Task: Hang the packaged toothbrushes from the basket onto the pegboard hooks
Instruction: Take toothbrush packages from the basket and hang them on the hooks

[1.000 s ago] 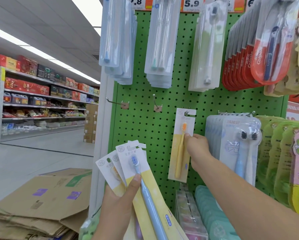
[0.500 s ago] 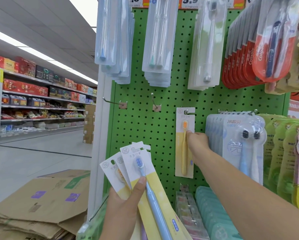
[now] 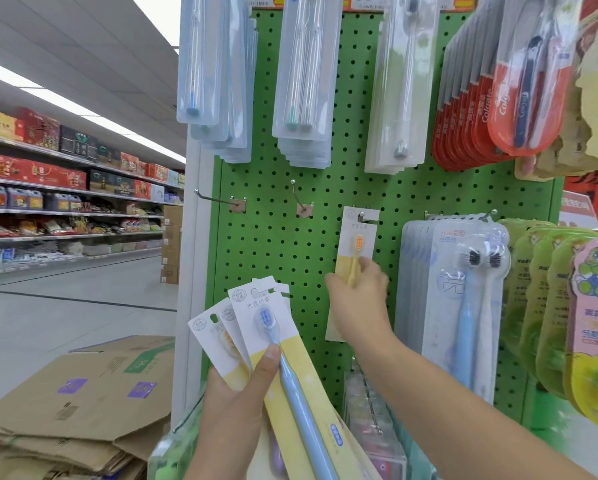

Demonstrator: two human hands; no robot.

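1. Head view, largest first: the green pegboard fills the middle, its upper row crowded with hanging packs. In the lower row two bare hooks stick out at the left, ready for the next cards

2. Right hand has its fingers curled on the orange toothbrush pack, gripping the card about halfway down. The card's punched slot appears to be already over its hook, so the step in hand looks like seating and straightening this pack

3. To do it well: slide the card back along the hook until it lies against the board, let it hang plumb, and only then loosen the fingers; letting go while the card is twisted risks it swinging against the blue-and-white packs just beside it

4. Left hand holds a fan of carded toothbrushes, thumb pressed on the front one with the blue brush. Keep the fan spread so the right hand can pinch off a single card

5. Lower frame edge: a wire rim with green beneath, perhaps the basket, too blurred to be sure
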